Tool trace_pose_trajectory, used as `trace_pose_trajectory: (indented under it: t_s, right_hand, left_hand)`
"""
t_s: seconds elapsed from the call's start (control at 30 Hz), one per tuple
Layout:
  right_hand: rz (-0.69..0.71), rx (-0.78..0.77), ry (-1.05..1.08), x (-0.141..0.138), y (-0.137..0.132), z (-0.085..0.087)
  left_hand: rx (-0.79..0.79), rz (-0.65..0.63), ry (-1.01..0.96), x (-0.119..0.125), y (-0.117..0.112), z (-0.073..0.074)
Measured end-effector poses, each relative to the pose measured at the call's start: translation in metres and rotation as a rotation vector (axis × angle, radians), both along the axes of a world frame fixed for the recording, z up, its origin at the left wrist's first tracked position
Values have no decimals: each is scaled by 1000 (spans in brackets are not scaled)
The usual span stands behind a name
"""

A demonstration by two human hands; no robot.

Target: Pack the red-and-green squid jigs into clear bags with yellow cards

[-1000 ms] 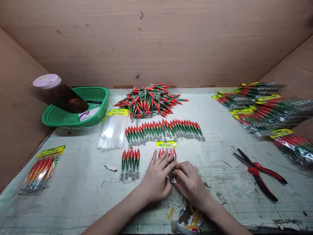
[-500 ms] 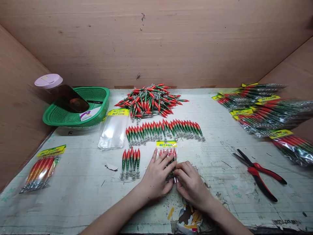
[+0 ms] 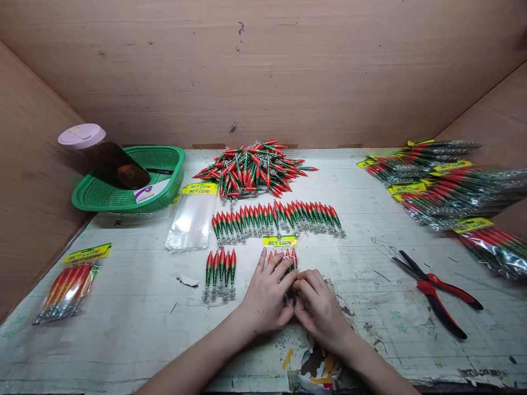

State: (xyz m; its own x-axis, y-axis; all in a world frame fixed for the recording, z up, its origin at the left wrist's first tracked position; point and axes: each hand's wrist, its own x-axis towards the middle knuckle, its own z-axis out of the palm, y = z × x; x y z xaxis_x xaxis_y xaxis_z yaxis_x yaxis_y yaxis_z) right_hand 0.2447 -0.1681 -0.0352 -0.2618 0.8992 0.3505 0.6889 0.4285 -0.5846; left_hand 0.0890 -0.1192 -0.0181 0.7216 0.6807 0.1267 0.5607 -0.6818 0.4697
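A clear packet of squid lures (image 3: 280, 242) with a yellow header lies in front of me, red lure tips showing below the header. My left hand (image 3: 267, 291) rests flat across the packet, fingers spread over the lures. At its lower right edge, my right hand (image 3: 319, 303) is closed, thumb and fingers pinching the plastic; the exact grip is partly hidden. Left of the packet lies a small group of loose squid lures (image 3: 220, 274), red on top and green below. Beyond both hands runs a long row of the same lures (image 3: 275, 218).
A heap of lures (image 3: 251, 170) lies at the back, beside stacked empty bags (image 3: 191, 219). A green basket (image 3: 164, 192) holds a bottle (image 3: 115, 164). One filled packet (image 3: 74, 280) is at left; several filled packets (image 3: 444, 186) and red-black pliers (image 3: 436, 296) are at right.
My right hand has shifted slightly, its fingertips now closer to the left hand at the packet's lower edge. The left hand has barely moved.
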Motion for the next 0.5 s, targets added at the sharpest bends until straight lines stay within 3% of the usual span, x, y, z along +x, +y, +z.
trace_pose_trajectory:
  t_s: [0.1, 0.2, 0.3, 0.4, 0.5]
  right_hand:
    - [40, 18, -19, 10, -4, 5]
    - [86, 64, -82, 32, -13, 9]
    - [108, 244, -204, 50, -21, 9]
    - [250, 433, -318, 49, -22, 10]
    - [387, 456, -284, 38, -17, 13]
  left_hand:
    - [39, -46, 6, -13, 0, 3]
    - [131, -158, -1, -42, -5, 4]
    - [325, -225, -28, -66, -12, 1]
    - [520, -298, -108, -68, -16, -3]
    - [566, -319, -241, -58, -16, -5]
